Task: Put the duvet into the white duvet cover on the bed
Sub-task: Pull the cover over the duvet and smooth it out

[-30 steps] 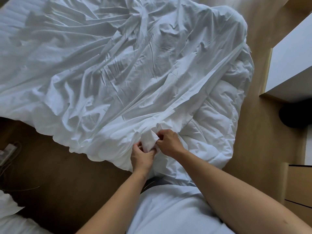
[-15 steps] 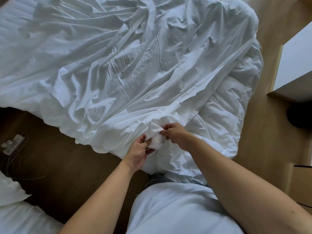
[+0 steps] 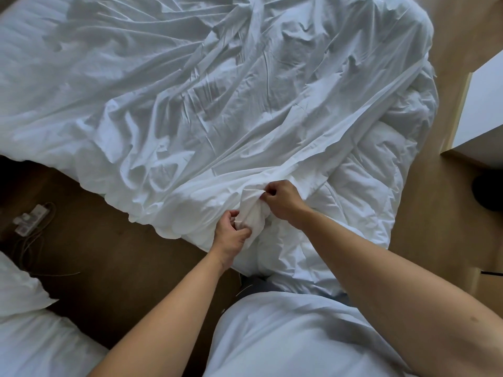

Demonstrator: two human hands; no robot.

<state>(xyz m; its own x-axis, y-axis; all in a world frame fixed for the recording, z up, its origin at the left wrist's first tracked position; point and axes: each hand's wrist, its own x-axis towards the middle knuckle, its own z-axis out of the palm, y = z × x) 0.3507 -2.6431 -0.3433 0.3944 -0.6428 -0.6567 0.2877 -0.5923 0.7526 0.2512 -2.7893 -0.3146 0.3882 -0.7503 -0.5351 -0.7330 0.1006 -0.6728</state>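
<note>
White cotton lay rumpled over most of the bed (image 3: 25, 27): the duvet cover (image 3: 217, 104), spread loosely, with the quilted duvet (image 3: 381, 175) showing bare along its right side and near corner, beyond the cover's hem. The person stood at the bed's near edge. Both hands held one bunched tail of cloth (image 3: 251, 210) at that edge. The left hand (image 3: 231, 236) had its grip pinched round the lower end, fingers curled. The right hand (image 3: 283, 197) pinched the upper end between thumb and fingertips. Whether that tail was a corner of the cover, of the duvet, or both together, I could not tell. It looked to me like the corner-fixing step, with a good part of the duvet not yet covered. Next, I judged, the corner would need holding firm while the hem was drawn over the exposed quilting to the right.
</note>
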